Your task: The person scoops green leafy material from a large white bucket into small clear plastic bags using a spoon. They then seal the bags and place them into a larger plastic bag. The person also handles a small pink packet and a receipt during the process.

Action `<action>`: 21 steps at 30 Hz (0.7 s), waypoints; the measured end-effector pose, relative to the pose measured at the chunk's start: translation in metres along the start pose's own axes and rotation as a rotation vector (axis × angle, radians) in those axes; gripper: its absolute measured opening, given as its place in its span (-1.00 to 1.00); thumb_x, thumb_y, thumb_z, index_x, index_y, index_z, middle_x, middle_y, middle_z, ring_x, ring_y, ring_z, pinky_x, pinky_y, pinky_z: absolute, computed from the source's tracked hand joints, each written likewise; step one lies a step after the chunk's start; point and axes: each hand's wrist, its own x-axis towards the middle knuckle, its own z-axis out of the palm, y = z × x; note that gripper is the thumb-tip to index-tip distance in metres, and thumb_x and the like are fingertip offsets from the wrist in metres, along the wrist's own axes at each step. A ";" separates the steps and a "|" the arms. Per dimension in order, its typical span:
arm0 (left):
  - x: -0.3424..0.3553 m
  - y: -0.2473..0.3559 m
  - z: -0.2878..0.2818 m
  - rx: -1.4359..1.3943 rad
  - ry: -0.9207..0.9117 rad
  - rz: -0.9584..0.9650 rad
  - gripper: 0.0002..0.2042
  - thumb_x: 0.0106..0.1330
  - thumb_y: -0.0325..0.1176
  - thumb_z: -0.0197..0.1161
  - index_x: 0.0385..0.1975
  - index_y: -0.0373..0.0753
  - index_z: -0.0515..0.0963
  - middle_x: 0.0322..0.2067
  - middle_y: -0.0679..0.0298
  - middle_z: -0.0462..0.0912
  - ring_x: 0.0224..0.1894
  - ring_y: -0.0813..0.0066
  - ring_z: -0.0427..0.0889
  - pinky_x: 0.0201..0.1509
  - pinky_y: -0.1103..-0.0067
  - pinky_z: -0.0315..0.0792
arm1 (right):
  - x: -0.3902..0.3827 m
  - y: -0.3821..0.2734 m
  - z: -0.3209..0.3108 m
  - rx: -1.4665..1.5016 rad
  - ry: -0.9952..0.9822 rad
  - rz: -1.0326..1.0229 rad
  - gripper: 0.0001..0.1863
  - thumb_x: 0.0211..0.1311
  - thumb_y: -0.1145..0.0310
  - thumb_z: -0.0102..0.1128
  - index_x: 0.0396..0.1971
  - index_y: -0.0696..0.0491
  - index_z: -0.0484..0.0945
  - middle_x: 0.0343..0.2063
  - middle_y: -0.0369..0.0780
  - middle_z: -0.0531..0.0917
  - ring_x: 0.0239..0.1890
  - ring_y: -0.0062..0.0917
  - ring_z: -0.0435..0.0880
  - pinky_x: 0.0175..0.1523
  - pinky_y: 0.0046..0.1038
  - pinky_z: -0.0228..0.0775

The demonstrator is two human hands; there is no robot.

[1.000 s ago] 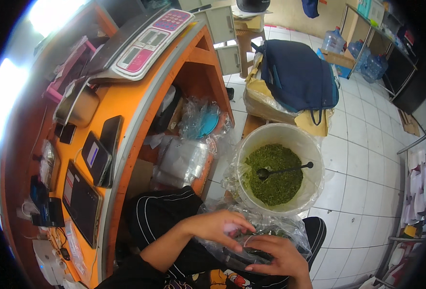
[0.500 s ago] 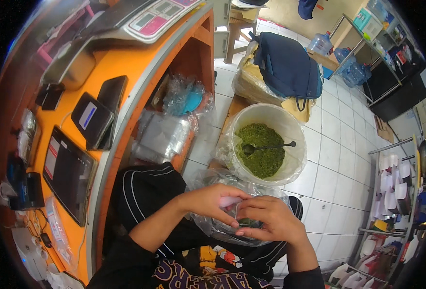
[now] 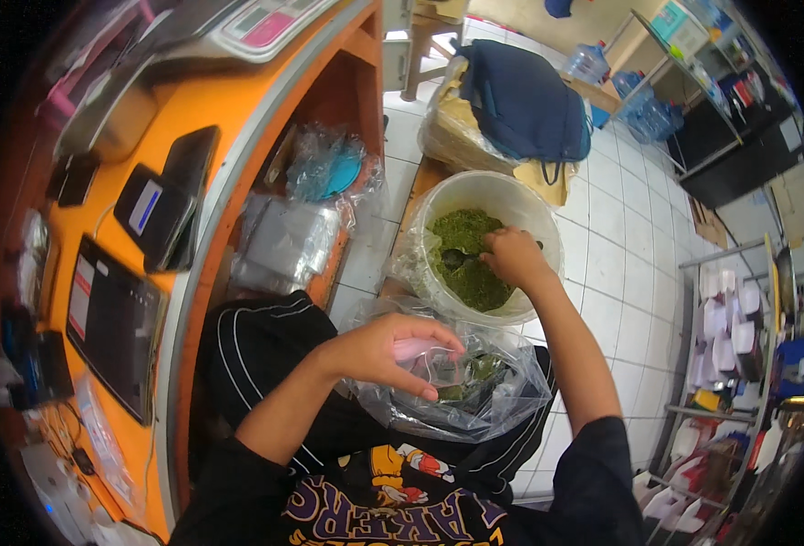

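My left hand (image 3: pixel 400 357) is curled round a small clear plastic bag (image 3: pixel 440 366) with a pale pink part, over a large crumpled clear bag (image 3: pixel 511 391) on my lap holding some dark green material. Beyond it stands a white plastic-lined bucket (image 3: pixel 502 316) with chopped green herb (image 3: pixel 461 225) inside. My right hand (image 3: pixel 511 255) is reached into the bucket, fingers closed on the handle of a black scoop (image 3: pixel 455 258), whose bowl rests in the herb.
At my left, an orange desk (image 3: pixel 197 100) bears phones (image 3: pixel 147 218), a tablet (image 3: pixel 115 328) and a scale (image 3: pixel 261 27). Bagged items (image 3: pixel 288 246) sit underneath it. A navy backpack (image 3: pixel 520 100) lies on wrapped bundles beyond the bucket. Water jugs (image 3: pixel 652 118) and shelving (image 3: pixel 729 346) stand right.
My right hand has left my left hand and the small bag, moving forward into the bucket onto the scoop. My left hand stays with the small bag. The view has shifted.
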 end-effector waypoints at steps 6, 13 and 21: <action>0.001 -0.004 0.001 0.207 0.009 -0.026 -0.41 -0.09 -0.37 0.53 0.03 -0.29 0.50 -0.04 0.19 0.57 0.05 0.40 0.49 0.19 0.52 0.28 | 0.016 0.020 0.035 -0.052 -0.297 -0.015 -0.80 0.11 0.34 0.13 -0.28 0.02 0.65 -0.35 -0.06 0.67 -0.26 -0.18 0.66 -0.16 -0.22 0.52; 0.012 -0.011 0.005 0.288 -0.053 -0.011 -0.37 -0.13 -0.47 0.53 0.06 -0.29 0.49 0.03 0.18 0.53 -0.02 0.44 0.49 -0.08 0.57 0.39 | 0.035 -0.009 0.024 -0.224 -0.207 -0.042 -0.81 0.08 0.41 0.09 -0.37 0.05 0.68 -0.32 -0.10 0.70 -0.29 -0.27 0.71 -0.23 -0.26 0.57; 0.019 -0.015 0.006 0.215 -0.100 -0.107 -0.39 -0.09 -0.34 0.53 0.05 -0.26 0.48 0.00 0.15 0.54 0.07 0.30 0.50 0.18 0.48 0.30 | 0.009 -0.007 0.043 0.087 -0.397 -0.098 -0.77 -0.06 0.41 0.14 -0.36 0.04 0.69 -0.42 -0.10 0.69 -0.30 -0.21 0.68 -0.18 -0.26 0.52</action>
